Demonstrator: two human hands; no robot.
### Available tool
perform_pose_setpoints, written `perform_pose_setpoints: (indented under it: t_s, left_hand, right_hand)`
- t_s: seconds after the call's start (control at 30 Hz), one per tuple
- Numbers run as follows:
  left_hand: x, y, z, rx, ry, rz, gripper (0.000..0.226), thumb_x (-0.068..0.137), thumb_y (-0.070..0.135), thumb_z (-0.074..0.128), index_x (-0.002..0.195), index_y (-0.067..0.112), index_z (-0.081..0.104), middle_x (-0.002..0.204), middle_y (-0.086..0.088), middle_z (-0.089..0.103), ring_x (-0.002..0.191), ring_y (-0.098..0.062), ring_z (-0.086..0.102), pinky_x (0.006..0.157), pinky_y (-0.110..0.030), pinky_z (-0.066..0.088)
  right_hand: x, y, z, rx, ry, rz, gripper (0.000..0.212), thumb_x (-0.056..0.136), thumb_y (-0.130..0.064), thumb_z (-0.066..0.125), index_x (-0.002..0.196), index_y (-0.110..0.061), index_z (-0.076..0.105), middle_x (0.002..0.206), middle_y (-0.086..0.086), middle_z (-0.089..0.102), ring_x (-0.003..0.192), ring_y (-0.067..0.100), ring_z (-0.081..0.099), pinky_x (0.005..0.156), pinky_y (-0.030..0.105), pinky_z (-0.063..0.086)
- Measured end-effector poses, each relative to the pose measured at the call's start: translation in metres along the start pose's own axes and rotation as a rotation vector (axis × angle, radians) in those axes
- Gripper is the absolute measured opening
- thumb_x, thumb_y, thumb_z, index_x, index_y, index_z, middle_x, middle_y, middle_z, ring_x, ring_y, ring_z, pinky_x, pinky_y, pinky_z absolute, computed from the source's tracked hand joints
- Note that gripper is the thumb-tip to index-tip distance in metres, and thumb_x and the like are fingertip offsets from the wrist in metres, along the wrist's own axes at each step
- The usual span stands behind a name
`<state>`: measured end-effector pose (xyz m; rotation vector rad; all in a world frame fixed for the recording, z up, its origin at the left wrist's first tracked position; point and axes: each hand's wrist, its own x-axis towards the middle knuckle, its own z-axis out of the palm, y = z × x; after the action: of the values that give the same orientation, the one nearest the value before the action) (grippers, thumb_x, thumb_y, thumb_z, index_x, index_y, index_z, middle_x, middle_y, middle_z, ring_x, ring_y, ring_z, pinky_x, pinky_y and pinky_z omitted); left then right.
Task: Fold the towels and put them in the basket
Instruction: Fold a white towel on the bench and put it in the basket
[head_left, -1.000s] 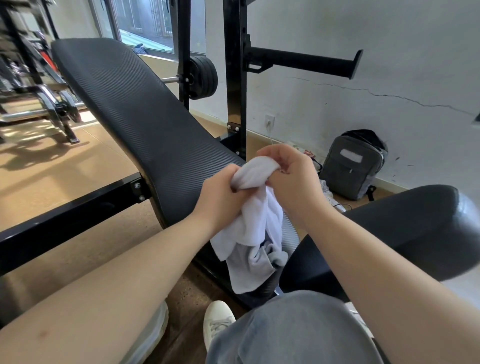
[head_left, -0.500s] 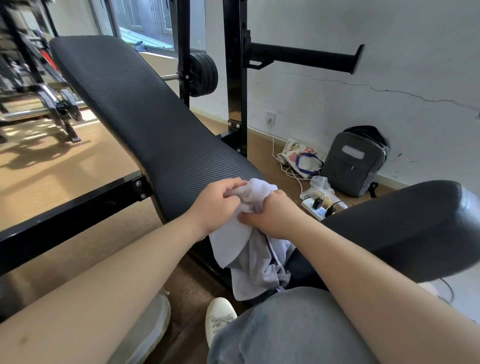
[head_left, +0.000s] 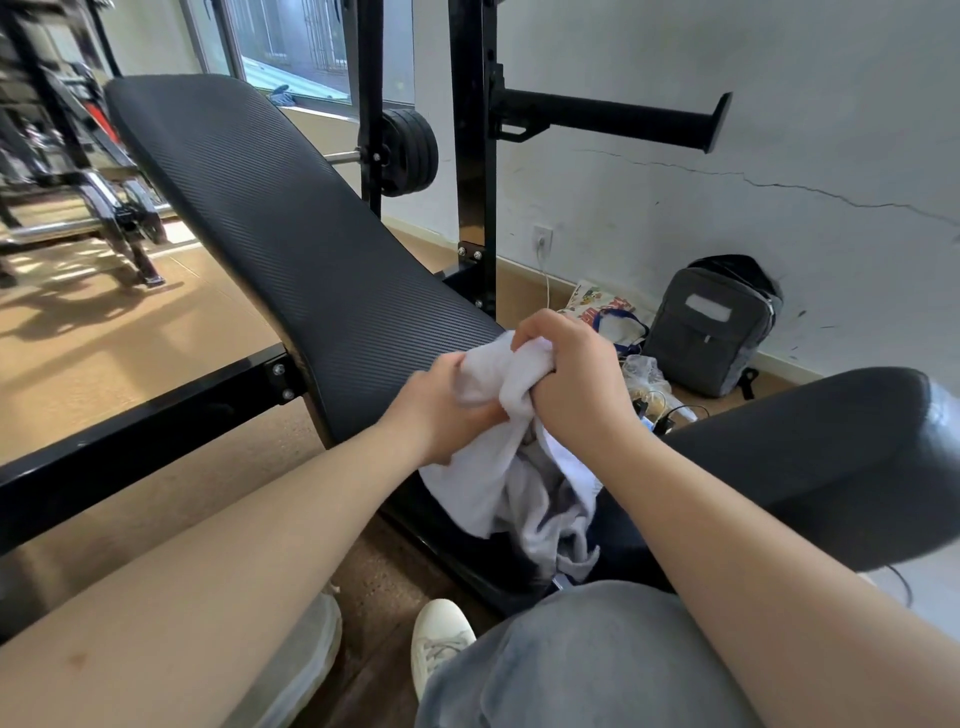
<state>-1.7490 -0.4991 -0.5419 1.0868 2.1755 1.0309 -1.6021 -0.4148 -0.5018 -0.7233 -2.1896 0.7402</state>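
A white towel (head_left: 498, 467) hangs bunched between my two hands, just above the lower end of the black bench pad (head_left: 270, 228). My left hand (head_left: 441, 410) grips its upper left part with curled fingers. My right hand (head_left: 571, 374) clenches the top of the same towel, knuckles up. The cloth's loose lower part droops in folds toward the bench frame and my knee. A pale rounded object (head_left: 306, 654) at the bottom left, under my left forearm, is mostly hidden; I cannot tell what it is.
A black seat pad (head_left: 810, 467) lies to the right. The black rack upright (head_left: 472, 156) with a side peg and weight plates (head_left: 410, 150) stands behind the bench. A grey backpack (head_left: 711, 322), a power strip and bags sit by the cracked wall. My shoe (head_left: 436, 639) rests on the floor.
My right hand rose from its low position half a second ago and now clenches the towel's top again. The left hand stays beside it, and the towel hangs bunched as before.
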Motion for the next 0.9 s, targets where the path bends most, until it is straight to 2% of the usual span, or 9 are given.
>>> perform_pose_setpoints:
  t_s: [0.13, 0.27, 0.37, 0.43, 0.53, 0.6, 0.67, 0.77, 0.9]
  left_hand:
    - [0.000, 0.000, 0.011, -0.048, 0.062, 0.164, 0.025, 0.085, 0.035, 0.063, 0.074, 0.014, 0.056, 0.073, 0.005, 0.062, 0.074, -0.015, 0.060, 0.068, -0.031, 0.056]
    - [-0.001, -0.008, 0.022, -0.165, 0.134, 0.068, 0.018, 0.088, 0.034, 0.059, 0.082, 0.018, 0.063, 0.086, -0.002, 0.071, 0.077, -0.018, 0.072, 0.061, -0.030, 0.061]
    - [0.001, -0.015, 0.020, -0.415, 0.215, 0.042, 0.019, 0.088, 0.033, 0.065, 0.091, 0.014, 0.064, 0.092, -0.006, 0.072, 0.077, -0.014, 0.074, 0.064, -0.033, 0.063]
    - [0.002, -0.014, 0.014, -0.536, 0.222, 0.061, 0.019, 0.086, 0.028, 0.068, 0.096, 0.012, 0.064, 0.094, -0.007, 0.072, 0.073, -0.007, 0.073, 0.060, -0.023, 0.058]
    - [0.002, -0.013, 0.008, -0.838, -0.020, 0.062, 0.049, 0.075, 0.038, 0.078, 0.111, 0.013, 0.057, 0.104, -0.006, 0.071, 0.085, -0.015, 0.074, 0.067, -0.030, 0.059]
    - [0.003, -0.014, 0.008, -0.700, -0.050, 0.082, 0.061, 0.066, 0.045, 0.084, 0.111, 0.017, 0.055, 0.104, -0.005, 0.070, 0.089, -0.017, 0.072, 0.071, -0.033, 0.057]
    - [0.006, -0.019, 0.006, -0.473, 0.081, 0.144, 0.044, 0.069, 0.037, 0.087, 0.099, 0.022, 0.060, 0.095, 0.004, 0.069, 0.082, -0.009, 0.065, 0.069, -0.027, 0.054]
    - [0.008, -0.027, -0.005, -0.333, 0.248, 0.276, 0.036, 0.075, 0.019, 0.083, 0.069, 0.029, 0.050, 0.062, 0.023, 0.053, 0.057, 0.005, 0.047, 0.053, -0.009, 0.037]
    - [0.005, -0.035, -0.020, -0.304, 0.396, 0.345, 0.042, 0.074, 0.019, 0.078, 0.061, 0.036, 0.042, 0.060, 0.022, 0.045, 0.055, 0.001, 0.040, 0.049, -0.010, 0.032]
  right_hand:
    - [-0.002, 0.005, 0.004, -0.028, -0.120, -0.072, 0.045, 0.066, -0.005, 0.060, 0.106, -0.018, 0.072, 0.116, -0.006, 0.055, 0.106, 0.008, 0.049, 0.081, 0.005, 0.036]
    - [-0.013, 0.014, 0.004, -0.188, -0.417, 0.111, 0.061, 0.088, -0.019, 0.056, 0.147, -0.029, 0.043, 0.140, 0.005, 0.051, 0.129, 0.025, 0.046, 0.109, 0.042, 0.039]
    - [-0.022, 0.010, 0.000, -0.289, -0.563, 0.079, 0.082, 0.087, -0.018, 0.056, 0.156, -0.044, 0.021, 0.153, 0.000, 0.039, 0.141, 0.023, 0.030, 0.118, 0.046, 0.025]
    - [-0.021, 0.008, -0.001, -0.171, -0.532, 0.098, 0.075, 0.090, -0.023, 0.056, 0.155, -0.045, 0.026, 0.138, -0.002, 0.053, 0.117, 0.004, 0.052, 0.100, 0.026, 0.042]
    - [-0.015, 0.004, -0.001, 0.026, -0.512, 0.217, 0.055, 0.092, -0.017, 0.052, 0.142, -0.041, 0.053, 0.082, -0.014, 0.064, 0.059, -0.012, 0.055, 0.056, 0.008, 0.038]
    - [-0.016, 0.002, 0.002, 0.081, -0.548, 0.232, 0.040, 0.093, -0.012, 0.049, 0.121, -0.033, 0.069, 0.085, -0.014, 0.071, 0.073, -0.006, 0.063, 0.060, 0.011, 0.041]
    - [-0.018, 0.000, 0.005, -0.015, -0.404, 0.185, 0.032, 0.091, -0.025, 0.046, 0.100, -0.041, 0.072, 0.110, -0.019, 0.069, 0.102, 0.008, 0.066, 0.076, 0.020, 0.046]
    - [-0.013, 0.015, 0.000, -0.309, -0.153, 0.171, 0.047, 0.085, -0.024, 0.053, 0.129, -0.039, 0.058, 0.140, -0.004, 0.050, 0.127, 0.027, 0.051, 0.093, 0.036, 0.045]
    - [-0.006, 0.027, 0.008, -0.547, -0.370, 0.370, 0.064, 0.093, -0.036, 0.050, 0.147, -0.050, 0.019, 0.151, 0.009, 0.027, 0.134, 0.043, 0.031, 0.105, 0.063, 0.037]
